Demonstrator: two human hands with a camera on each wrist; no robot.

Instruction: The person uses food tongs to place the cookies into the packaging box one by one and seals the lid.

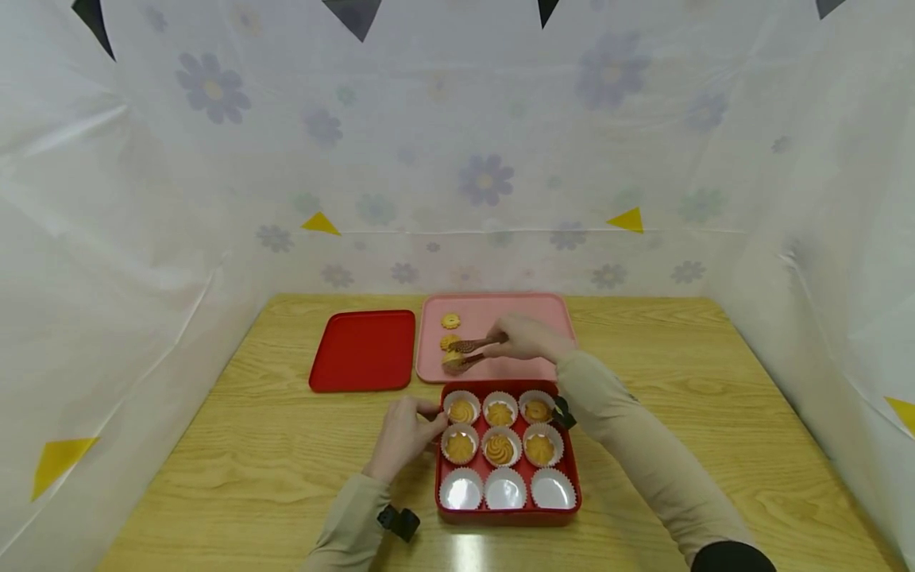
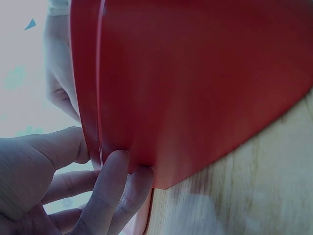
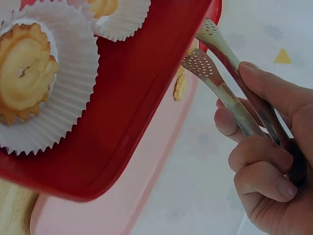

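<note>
A red box (image 1: pixel 509 516) holds rows of white paper cups, with a piped cookie (image 1: pixel 499 450) in each cup of the far and middle rows. The near row's paper cups (image 1: pixel 506 489) are bare. My left hand (image 1: pixel 403 435) holds the box's left side, thumb at the rim and fingertips against the outer wall (image 2: pixel 195 88). Over the pink tray (image 1: pixel 500 306), my right hand (image 1: pixel 532 338) grips metal tongs (image 3: pixel 234 103) with perforated ends. The tongs' spread ends are at a cookie (image 1: pixel 453 359) nearest the box; whether they squeeze it I cannot tell.
Two more cookies lie in line behind on the pink tray, one a ring cookie (image 1: pixel 450 321). Left of it is a red tray (image 1: pixel 368 349). The box stands just in front of the pink tray on a wooden table (image 1: pixel 286 461). A flowered sheet (image 1: pixel 486 143) surrounds the table.
</note>
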